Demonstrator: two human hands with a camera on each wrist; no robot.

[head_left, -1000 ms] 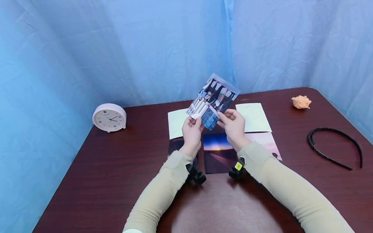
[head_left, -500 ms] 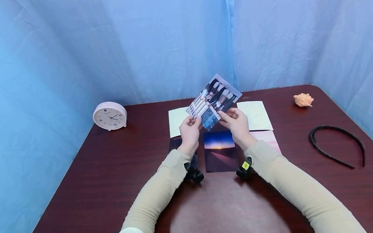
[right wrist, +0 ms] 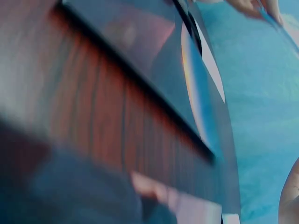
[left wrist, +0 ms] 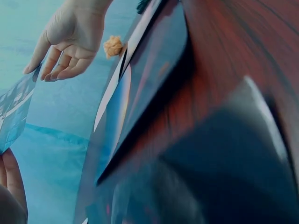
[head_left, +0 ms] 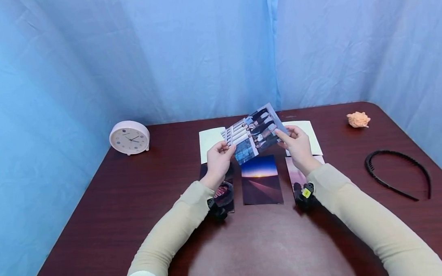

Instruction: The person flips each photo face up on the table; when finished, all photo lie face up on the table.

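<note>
Both hands hold a photo (head_left: 255, 132) of several people in front of a pale fence, tilted above the table. My left hand (head_left: 218, 160) pinches its lower left corner between thumb and fingers. On the opposite side, my right hand (head_left: 297, 146) pinches the right edge. In the left wrist view the photo (left wrist: 16, 109) spans between the two hands. Beneath them lies a sunset picture (head_left: 260, 180), with a dark picture (head_left: 224, 190) under the left forearm and a pink picture (head_left: 293, 172) partly hidden by the right wrist.
Two white sheets lie at the back, a left sheet (head_left: 209, 143) and a right sheet (head_left: 311, 137), both partly covered. A white clock (head_left: 129, 137) stands at the table's left. To the right are a peach crumpled ball (head_left: 358, 119) and a black headband (head_left: 397, 153). Blue curtains (head_left: 203, 53) hang behind.
The hands have moved apart, the right one to the right and slightly down, the left one left. The held photo has turned clockwise and come lower, uncovering more of the pictures below.
</note>
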